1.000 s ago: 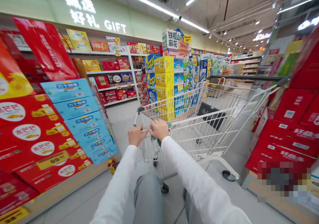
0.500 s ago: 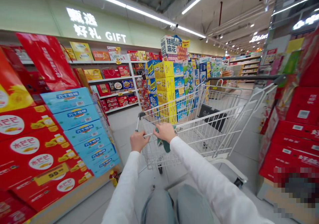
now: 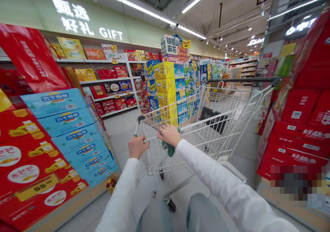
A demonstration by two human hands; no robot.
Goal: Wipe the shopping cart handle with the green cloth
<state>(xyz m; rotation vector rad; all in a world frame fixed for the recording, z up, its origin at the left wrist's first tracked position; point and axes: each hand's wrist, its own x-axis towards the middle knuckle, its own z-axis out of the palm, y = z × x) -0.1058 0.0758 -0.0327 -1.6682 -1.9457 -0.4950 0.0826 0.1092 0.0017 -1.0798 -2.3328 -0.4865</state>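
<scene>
A white wire shopping cart (image 3: 219, 120) stands in front of me, its dark handle bar (image 3: 242, 80) on the far side. My left hand (image 3: 137, 146) is closed over the near end rim of the basket, beside its dark corner cap (image 3: 140, 119). Further along the same rim, my right hand (image 3: 168, 135) has its fingers curled over the bar. A green cloth (image 3: 170, 148) hangs under the right palm; how it is held is hidden. Inside the cart, a dark panel (image 3: 212, 119) sits near the handle end.
Stacked blue cartons (image 3: 74, 118) and red cartons (image 3: 28, 170) line the left. Yellow boxes (image 3: 166, 91) rise behind the cart. More red cartons (image 3: 296, 139) stand at right on a low platform. Gift shelves (image 3: 108, 77) run along the back wall. A cart wheel (image 3: 170, 204) is near my legs.
The shelves and cartons have shifted left in view as I move. The cart has shifted slightly left with both hands still on its rim, and a front wheel now shows near my knees.
</scene>
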